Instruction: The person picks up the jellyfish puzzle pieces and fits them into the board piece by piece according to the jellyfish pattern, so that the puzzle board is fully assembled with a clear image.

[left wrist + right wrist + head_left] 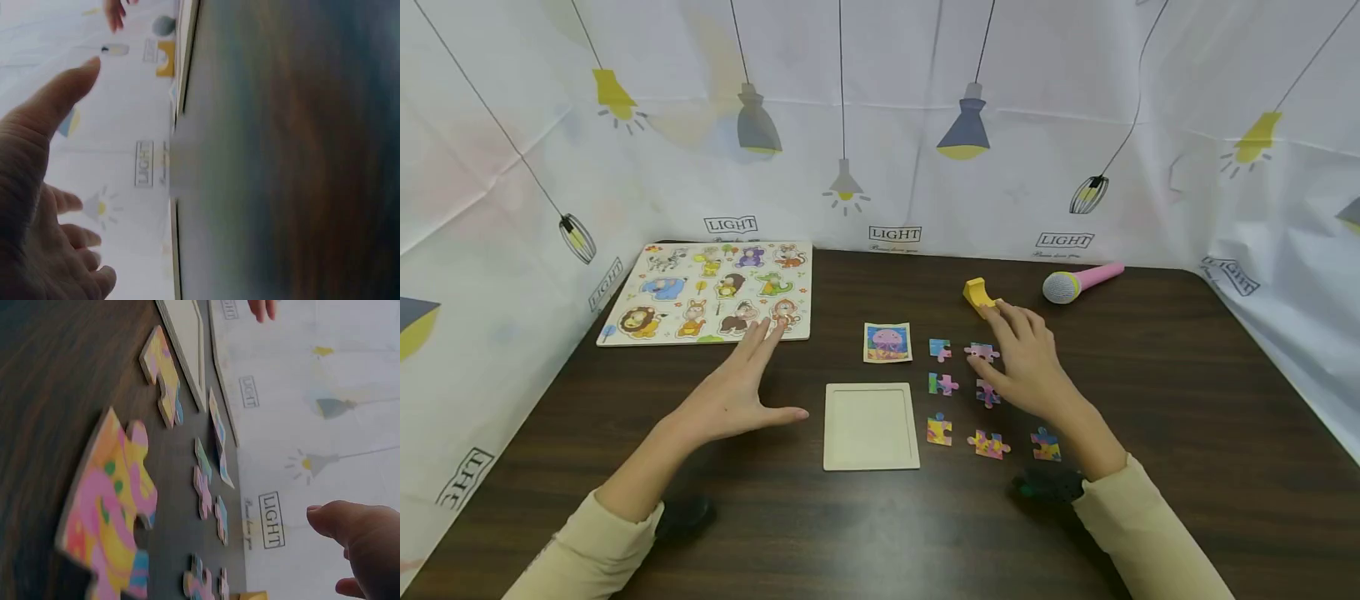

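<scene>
My left hand [728, 393] hovers between the animal board and a pale square puzzle tray [871, 429], its thumb stretched toward the tray and its fingers extended. Nothing is in its grasp. Over the puzzle pieces at the right hangs my right hand [1028, 367], fingers spread and holding nothing; in the right wrist view its thumb [337, 520] stands raised over the table. Several colourful jigsaw pieces [940, 430] lie loose in rough rows right of the tray, and the hand partly covers that area. A small jellyfish picture card [887, 342] lies behind the tray.
A white board with animal pictures [715, 292] lies at the back left. Near the right fingertips, in the head view, is a yellow curved block [977, 293]. A pink toy microphone [1082, 282] lies at the back right. A lamp-patterned cloth [880, 108] backs the dark table [760, 525].
</scene>
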Demonstrator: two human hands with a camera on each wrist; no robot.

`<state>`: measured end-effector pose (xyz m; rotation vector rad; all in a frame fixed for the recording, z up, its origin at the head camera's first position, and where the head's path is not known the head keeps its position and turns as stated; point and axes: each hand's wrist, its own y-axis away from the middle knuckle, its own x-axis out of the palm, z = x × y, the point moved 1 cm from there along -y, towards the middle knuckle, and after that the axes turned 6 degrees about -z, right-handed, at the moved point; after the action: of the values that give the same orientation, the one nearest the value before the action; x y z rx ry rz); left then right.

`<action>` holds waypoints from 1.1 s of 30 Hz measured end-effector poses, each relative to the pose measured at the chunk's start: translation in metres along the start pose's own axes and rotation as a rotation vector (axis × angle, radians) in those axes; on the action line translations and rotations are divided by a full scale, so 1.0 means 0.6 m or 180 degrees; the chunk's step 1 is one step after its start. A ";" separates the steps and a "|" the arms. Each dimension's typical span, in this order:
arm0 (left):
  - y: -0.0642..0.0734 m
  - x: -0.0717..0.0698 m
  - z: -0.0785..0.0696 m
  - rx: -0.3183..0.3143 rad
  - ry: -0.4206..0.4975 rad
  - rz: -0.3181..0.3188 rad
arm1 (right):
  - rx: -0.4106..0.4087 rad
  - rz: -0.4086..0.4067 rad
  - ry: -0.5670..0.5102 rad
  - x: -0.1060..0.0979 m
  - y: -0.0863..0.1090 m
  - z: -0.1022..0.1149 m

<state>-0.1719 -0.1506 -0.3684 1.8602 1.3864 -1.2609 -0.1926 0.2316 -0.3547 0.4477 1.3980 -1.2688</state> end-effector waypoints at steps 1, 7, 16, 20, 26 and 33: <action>0.001 0.003 -0.003 0.0002 0.0054 0.0021 | 0.0007 0.0082 -0.0024 0.001 -0.003 0.005; 0.006 0.020 -0.015 0.0085 0.0248 0.0073 | 0.0032 0.0472 -0.0109 0.011 -0.025 0.032; 0.007 0.057 -0.023 0.0631 0.0283 0.0231 | 0.0127 0.0645 -0.0133 0.045 -0.030 0.035; 0.010 0.074 -0.027 0.0855 0.0190 0.0392 | 0.0222 0.0751 -0.0013 0.060 -0.018 0.031; 0.020 0.085 -0.027 0.0999 0.0125 0.0546 | 0.0295 0.0819 0.0107 0.078 -0.014 0.029; 0.026 0.095 -0.026 0.1070 -0.0050 0.0430 | 0.0401 0.0837 0.0232 0.092 -0.019 0.027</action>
<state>-0.1484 -0.1170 -0.4137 2.1180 1.0692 -1.5066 -0.2104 0.1925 -0.3947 0.7455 1.2759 -1.1372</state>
